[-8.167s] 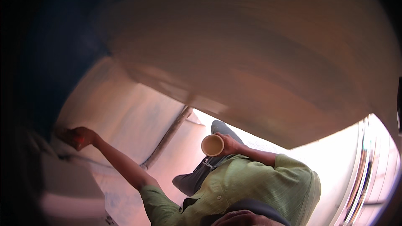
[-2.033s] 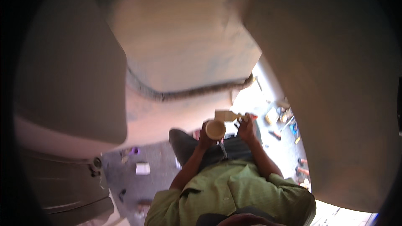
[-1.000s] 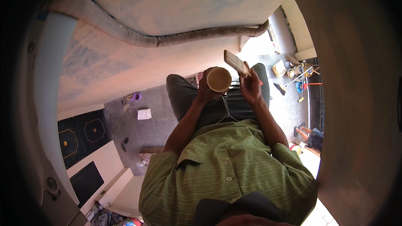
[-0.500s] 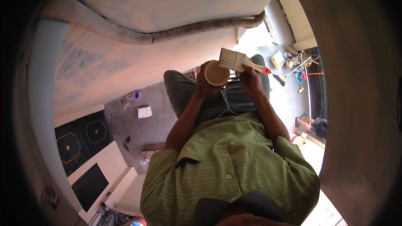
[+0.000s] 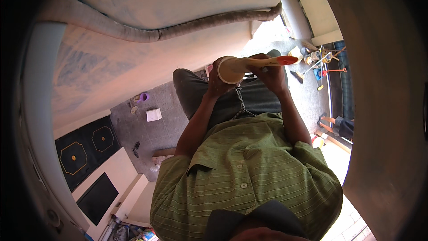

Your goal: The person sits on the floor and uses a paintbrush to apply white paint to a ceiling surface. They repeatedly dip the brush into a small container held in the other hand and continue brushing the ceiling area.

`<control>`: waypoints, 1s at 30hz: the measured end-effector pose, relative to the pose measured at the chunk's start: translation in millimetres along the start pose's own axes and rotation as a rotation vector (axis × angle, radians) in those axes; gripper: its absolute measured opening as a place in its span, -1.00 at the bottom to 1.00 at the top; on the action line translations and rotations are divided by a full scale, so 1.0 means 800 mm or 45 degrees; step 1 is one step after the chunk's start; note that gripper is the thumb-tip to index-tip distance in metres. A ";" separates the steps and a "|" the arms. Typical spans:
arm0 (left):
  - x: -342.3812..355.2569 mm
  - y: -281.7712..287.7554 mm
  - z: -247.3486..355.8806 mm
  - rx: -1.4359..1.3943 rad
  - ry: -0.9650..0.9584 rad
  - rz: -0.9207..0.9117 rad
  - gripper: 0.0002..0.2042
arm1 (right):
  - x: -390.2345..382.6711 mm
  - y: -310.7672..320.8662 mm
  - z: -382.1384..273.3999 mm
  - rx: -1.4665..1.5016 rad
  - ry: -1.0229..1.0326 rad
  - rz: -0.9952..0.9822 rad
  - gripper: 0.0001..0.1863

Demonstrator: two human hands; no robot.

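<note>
My left hand is wrapped round a small pale tub, whose round mouth tilts toward me. In my right hand is a flat paintbrush, gripped by its handle. Its red-tipped end points to the right. The brush head lies at the tub's mouth, and its bristles no longer show as a separate shape against the cream-coloured inside. Both hands are held together in front of my dark trousers.
A thick pipe runs along the patchy pinkish wall ahead. Far below on the grey floor are a purple container and a white block. Brooms and buckets lie at right, near another person's legs.
The brush head has gone from above the tub's right rim down into its mouth. My right hand has turned, and the handle now lies edge-on, its tip farther right.
</note>
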State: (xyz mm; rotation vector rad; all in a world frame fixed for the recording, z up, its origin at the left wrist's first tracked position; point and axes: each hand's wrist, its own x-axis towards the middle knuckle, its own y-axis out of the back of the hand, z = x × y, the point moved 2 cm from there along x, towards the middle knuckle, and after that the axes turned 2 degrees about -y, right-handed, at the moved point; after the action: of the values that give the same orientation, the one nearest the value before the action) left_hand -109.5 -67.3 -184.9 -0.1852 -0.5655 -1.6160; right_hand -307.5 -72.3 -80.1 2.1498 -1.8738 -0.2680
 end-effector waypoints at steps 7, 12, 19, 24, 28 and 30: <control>0.001 0.002 0.001 -0.002 -0.014 -0.056 -0.19 | 0.012 -0.013 -0.009 -0.301 0.227 -0.303 -0.76; -0.006 0.001 -0.009 -0.039 0.065 -0.059 -0.15 | 0.019 -0.023 -0.027 -0.517 0.289 -0.382 -0.78; -0.007 0.001 -0.011 -0.039 0.030 -0.058 -0.09 | 0.027 -0.035 -0.025 -0.650 0.443 -0.417 -0.88; -0.006 0.001 -0.011 -0.021 0.031 -0.055 -0.09 | 0.029 -0.040 -0.018 -0.663 0.469 -0.448 -0.88; -0.006 0.002 -0.012 -0.035 0.071 -0.051 -0.10 | 0.026 -0.037 -0.019 -0.569 0.326 -0.419 -0.85; -0.009 0.003 -0.014 -0.064 0.085 -0.028 -0.09 | 0.023 -0.035 -0.022 -0.470 0.252 -0.374 -0.83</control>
State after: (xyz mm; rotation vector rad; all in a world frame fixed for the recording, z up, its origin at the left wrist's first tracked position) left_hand -103.6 -66.6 -197.3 -0.1625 -0.4773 -1.6529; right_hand -273.5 -85.3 -72.0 2.0959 -1.2838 -0.4084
